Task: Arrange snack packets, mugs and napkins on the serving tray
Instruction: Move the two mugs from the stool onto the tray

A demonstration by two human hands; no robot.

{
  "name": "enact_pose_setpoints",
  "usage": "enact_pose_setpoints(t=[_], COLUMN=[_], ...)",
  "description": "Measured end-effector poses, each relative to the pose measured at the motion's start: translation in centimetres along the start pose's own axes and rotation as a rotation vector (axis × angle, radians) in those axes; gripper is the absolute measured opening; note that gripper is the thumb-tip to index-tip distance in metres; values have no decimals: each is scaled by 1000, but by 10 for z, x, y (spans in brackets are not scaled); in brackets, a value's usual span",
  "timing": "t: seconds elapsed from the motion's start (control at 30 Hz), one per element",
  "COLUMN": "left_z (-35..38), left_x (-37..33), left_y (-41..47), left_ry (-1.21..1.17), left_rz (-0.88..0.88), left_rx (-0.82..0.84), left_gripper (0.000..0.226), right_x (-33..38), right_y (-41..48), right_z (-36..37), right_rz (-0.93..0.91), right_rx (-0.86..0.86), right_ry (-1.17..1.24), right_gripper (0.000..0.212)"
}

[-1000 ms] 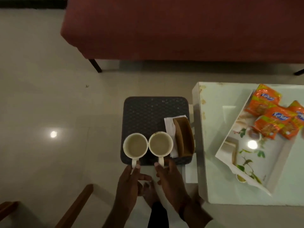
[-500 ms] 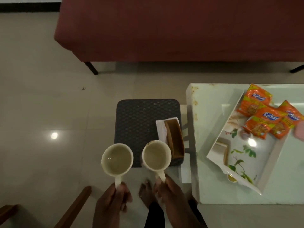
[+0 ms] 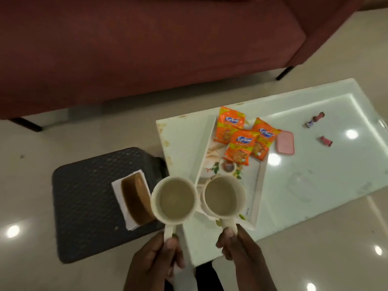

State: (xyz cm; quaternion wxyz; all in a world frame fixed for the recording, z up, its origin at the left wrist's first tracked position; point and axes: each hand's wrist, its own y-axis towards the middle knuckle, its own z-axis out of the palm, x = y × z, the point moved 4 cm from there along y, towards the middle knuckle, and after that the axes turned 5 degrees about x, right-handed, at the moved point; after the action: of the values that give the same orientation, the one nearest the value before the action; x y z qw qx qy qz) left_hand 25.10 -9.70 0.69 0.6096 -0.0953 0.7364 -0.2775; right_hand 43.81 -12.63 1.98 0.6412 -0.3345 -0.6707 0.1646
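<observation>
While three snack packets point(image 3: 241, 137) are already lying on the serving tray point(image 3: 259, 185) on the desk point(image 3: 327, 164), the left hand point(image 3: 155, 261) and right hand point(image 3: 241, 250) are each gripping a mug handle, left mug point(image 3: 175, 201) and right mug point(image 3: 223, 196) hovering by the tray's near end, napkins point(image 3: 121, 196) waiting on the dark stool point(image 3: 84, 198)

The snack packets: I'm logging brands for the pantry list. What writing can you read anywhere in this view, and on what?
"Kurkure": blue logo on each of the three orange snack packets lying on the serving tray.
Smaller print on the packets: too blurred to read.
Small wrapped sweets on the table: print unreadable.
Mugs: no writing.
</observation>
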Motion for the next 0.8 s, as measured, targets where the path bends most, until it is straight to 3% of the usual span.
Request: enact_pose_setpoints(t=[0.1, 0.2, 0.33, 0.8], left_z=[37, 75, 109, 148], left_x=[-6, 4, 31, 79], left_y=[35, 78, 127, 210], left_ry=[-73, -66, -33, 36], left_rz=[22, 13, 15, -8], left_rx=[82, 158, 202, 95], left_gripper=[34, 41, 35, 33], right_x=[-7, -28, -58, -89], right_y=[33, 63, 112, 199], right_z=[-31, -57, -78, -85], right_rz=[-64, -20, 64, 126], right_rx=[-102, -146, -187, -156], right_ry=[91, 71, 92, 134], right_gripper=[50, 48, 50, 43])
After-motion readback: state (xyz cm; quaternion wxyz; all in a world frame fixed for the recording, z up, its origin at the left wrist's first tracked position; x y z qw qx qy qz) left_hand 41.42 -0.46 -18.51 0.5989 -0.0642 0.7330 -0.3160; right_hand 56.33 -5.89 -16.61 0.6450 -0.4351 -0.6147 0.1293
